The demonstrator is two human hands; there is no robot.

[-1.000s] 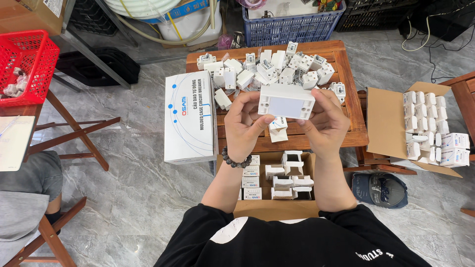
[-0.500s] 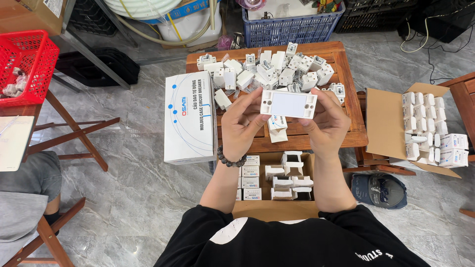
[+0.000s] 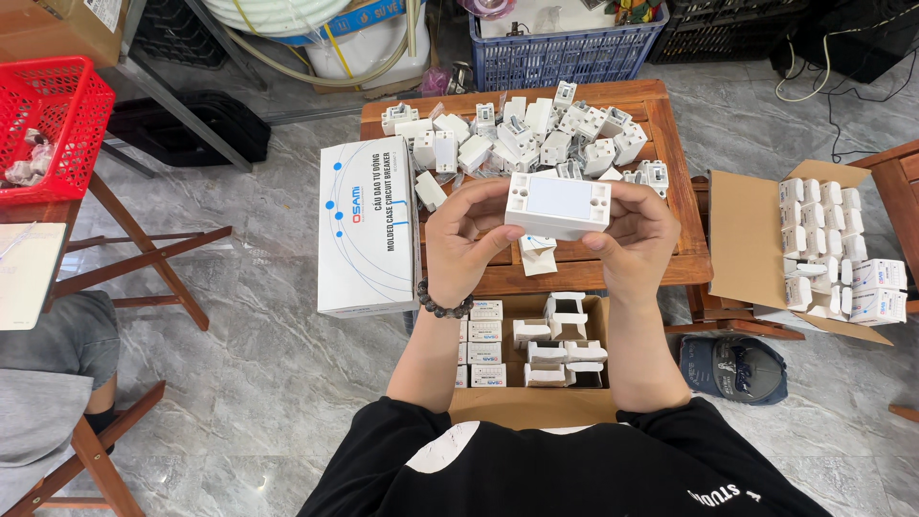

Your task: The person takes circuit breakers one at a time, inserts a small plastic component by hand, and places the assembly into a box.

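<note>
Both hands hold one white rectangular breaker-like device [image 3: 558,204] in front of my chest, its flat face toward me. My left hand [image 3: 466,236] grips its left end, a dark bead bracelet on that wrist. My right hand [image 3: 635,236] grips its right end. Below the device a small folded white carton [image 3: 537,255] lies on the wooden table [image 3: 676,153]. A pile of several white devices [image 3: 536,139] covers the far half of the table. Under my forearms stands an open cardboard box [image 3: 532,407] with small white cartons in rows.
A long white printed box [image 3: 367,226] leans at the table's left edge. An open cardboard box of small white cartons [image 3: 823,254] sits at the right, a dark cap [image 3: 737,368] on the floor below it. A red basket [image 3: 46,126] and a seated person's knee [image 3: 53,364] are at the left.
The white device has turned in my hands, from showing its top and side to showing its flat face. Both hands stay in about the same place.
</note>
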